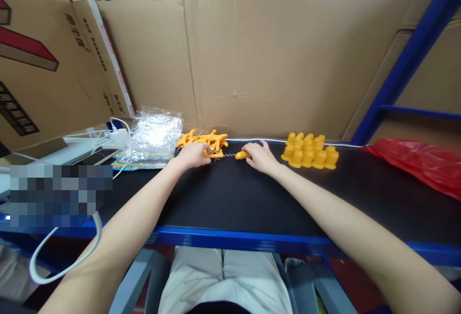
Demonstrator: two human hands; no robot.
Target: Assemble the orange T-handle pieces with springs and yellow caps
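My left hand [194, 154] is closed at the front of a pile of orange-yellow branched plastic pieces [212, 137]. Its fingers pinch an orange-yellow plastic piece [216, 155] beside the pile. Across a short gap, my right hand [262, 157] grips a smooth, rounded orange-yellow plastic piece [241, 155], its end pointing left. A thin, wavy metallic strand [229, 155], like a spring or chain, stretches between the two pieces. How it joins each of them is too small to make out.
Several yellow cup-like plastic parts [310, 153] stand grouped on the black tabletop [234, 199], right of my hands. Bubble wrap [156, 131], a white charger [119, 137] and cables lie left. A red plastic bag [418, 163] is far right. Cardboard [288, 64] walls the back.
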